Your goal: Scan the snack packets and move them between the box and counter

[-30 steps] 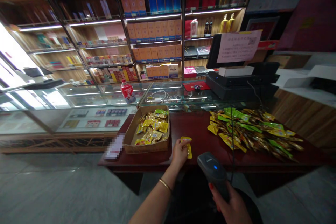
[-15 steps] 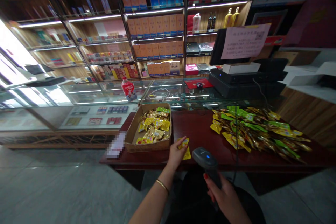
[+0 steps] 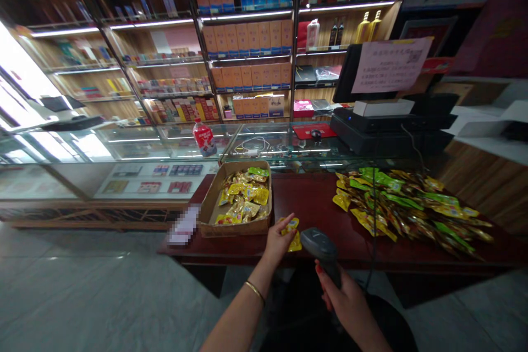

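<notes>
My left hand (image 3: 279,238) is at the table's front edge on a small yellow snack packet (image 3: 294,241). Its index finger stretches across the packet's upper part and the thumb lies beside it; the other fingers are hidden. A gold bangle circles that wrist. My right hand (image 3: 340,291) is wrapped round the handle of a dark grey barcode scanner (image 3: 319,246). The scanner's head is just right of the packet, not touching it. To the left of my left hand, a shallow cardboard box (image 3: 235,229) holds several yellow, gold and green packets (image 3: 247,192).
A large pile of similar packets (image 3: 404,203) covers the right of the dark red table (image 3: 303,192). A cable hangs in front of it. Behind are a glass counter (image 3: 280,146), a red-labelled bottle (image 3: 204,137), a mouse (image 3: 315,133) and a monitor (image 3: 348,74).
The scanner has shifted slightly left and tilted, and the blue light on its head no longer shows. My left hand stays on the packet. The view has moved a little.
</notes>
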Motion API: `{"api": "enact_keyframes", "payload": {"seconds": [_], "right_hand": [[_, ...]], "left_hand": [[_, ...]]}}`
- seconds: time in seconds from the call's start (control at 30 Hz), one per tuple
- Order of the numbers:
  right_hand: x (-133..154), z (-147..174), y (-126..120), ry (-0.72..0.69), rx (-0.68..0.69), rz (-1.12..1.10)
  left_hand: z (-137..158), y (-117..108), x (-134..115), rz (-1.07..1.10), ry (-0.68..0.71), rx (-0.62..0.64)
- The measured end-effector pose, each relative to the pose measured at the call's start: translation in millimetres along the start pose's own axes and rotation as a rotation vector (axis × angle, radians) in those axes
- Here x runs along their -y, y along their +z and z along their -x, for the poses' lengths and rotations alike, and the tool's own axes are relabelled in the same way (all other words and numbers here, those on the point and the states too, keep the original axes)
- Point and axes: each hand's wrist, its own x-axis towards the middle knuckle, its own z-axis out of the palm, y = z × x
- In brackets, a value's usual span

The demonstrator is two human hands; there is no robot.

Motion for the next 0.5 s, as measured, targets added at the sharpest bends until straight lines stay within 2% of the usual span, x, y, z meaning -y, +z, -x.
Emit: {"api": "enact_keyframes", "payload": {"seconds": [0.17,0.27,0.4,0.5], "right_hand": [[-10,3,-5,0.019,-0.063,0.02],[-14,12,-15,0.041,-0.094,-0.005],[-21,25,-30,0.05,-0.206,-0.025],[-30,30,-40,0.091,-0.282,-0.043]], "left_hand": [[-5,-2,0,-0.086,-0.003,0.005],[-10,10,5,-0.119,0.018,0.062],[-24,51,8,0.068,-0.027,0.198],[-51,95,-5,0.118,0.026,0.174]]}}
